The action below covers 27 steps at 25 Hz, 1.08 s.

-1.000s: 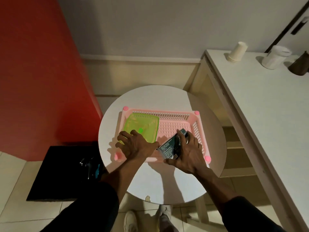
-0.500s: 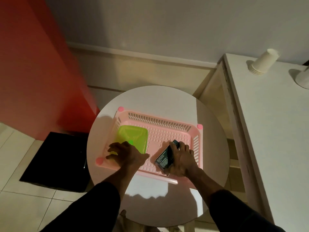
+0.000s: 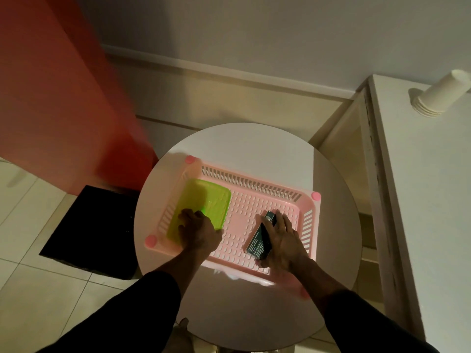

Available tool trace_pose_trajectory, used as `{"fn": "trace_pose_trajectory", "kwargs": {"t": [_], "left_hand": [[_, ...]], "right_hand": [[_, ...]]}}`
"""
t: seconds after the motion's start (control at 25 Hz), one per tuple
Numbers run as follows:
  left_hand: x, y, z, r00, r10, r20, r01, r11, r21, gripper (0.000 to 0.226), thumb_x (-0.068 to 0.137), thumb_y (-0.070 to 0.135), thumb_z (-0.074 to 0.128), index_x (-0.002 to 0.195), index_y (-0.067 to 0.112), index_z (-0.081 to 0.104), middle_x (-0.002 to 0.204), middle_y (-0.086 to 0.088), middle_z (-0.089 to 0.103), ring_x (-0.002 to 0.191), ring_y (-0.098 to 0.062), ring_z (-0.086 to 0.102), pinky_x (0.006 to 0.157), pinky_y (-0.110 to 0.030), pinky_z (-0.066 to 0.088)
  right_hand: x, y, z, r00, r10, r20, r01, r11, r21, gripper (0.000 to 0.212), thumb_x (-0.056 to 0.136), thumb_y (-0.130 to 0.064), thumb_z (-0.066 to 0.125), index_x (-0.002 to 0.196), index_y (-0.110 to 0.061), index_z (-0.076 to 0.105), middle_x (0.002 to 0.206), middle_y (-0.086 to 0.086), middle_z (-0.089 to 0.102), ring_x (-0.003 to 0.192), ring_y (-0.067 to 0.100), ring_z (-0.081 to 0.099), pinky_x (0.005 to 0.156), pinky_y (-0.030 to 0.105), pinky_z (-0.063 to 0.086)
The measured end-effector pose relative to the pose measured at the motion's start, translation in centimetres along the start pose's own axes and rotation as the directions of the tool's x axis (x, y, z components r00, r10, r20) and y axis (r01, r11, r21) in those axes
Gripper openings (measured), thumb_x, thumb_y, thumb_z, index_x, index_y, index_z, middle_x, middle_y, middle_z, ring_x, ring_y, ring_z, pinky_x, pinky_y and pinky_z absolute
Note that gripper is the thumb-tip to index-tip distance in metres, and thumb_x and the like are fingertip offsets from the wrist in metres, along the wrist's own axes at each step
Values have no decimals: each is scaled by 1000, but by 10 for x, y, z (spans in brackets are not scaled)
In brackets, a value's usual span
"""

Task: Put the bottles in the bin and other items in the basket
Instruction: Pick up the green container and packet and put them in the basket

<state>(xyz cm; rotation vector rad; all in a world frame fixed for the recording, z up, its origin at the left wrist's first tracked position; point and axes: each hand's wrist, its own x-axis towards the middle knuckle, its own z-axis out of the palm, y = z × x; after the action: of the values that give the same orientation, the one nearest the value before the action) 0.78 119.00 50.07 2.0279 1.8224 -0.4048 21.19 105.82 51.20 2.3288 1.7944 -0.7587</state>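
Since a second ago your view has swung left and tipped down: the white mug and the dark thing on the side counter have slipped out of sight, and the dark box has gone from the basket's near rim down onto its floor.

Around you, a grey wall runs along the top and a red panel (image 3: pixel 58 103) fills the left side above pale floor tiles (image 3: pixel 38 296). To your right stands the long white side counter (image 3: pixel 428 200), carrying a stack of upturned paper cups (image 3: pixel 437 94) near its far end. In front of you is the round white counter (image 3: pixel 254 146), and on the floor just left of it sits the black bin (image 3: pixel 94 233); its inside is too dark to tell what it contains.

The pink basket (image 3: pixel 280 194) lies on the round counter, turned slightly. Inside, at its left end, is the green tray (image 3: pixel 204 202). Your left hand (image 3: pixel 197 231) rests on the tray's near edge with fingers curled over it; whether you grip it or only press on it cannot be told. Your right hand (image 3: pixel 284 240) lies on the dark box (image 3: pixel 260 238) at the basket's right end, fingers spread along its length and thumb at its near end, the box lying on the basket floor.
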Motion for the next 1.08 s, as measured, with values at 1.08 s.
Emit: {"fn": "trace_pose_trajectory", "kwargs": {"t": [1.08], "left_hand": [[-1, 2, -24, 996, 76, -54, -78, 997, -19, 105, 86, 67, 68, 154, -2, 27, 168, -28, 19, 156, -43, 21, 121, -52, 32]], "right_hand": [[64, -39, -30, 949, -261, -174, 251, 965, -80, 98, 80, -67, 70, 155, -12, 39, 160, 20, 36, 147, 42, 32, 111, 55, 44]]}}
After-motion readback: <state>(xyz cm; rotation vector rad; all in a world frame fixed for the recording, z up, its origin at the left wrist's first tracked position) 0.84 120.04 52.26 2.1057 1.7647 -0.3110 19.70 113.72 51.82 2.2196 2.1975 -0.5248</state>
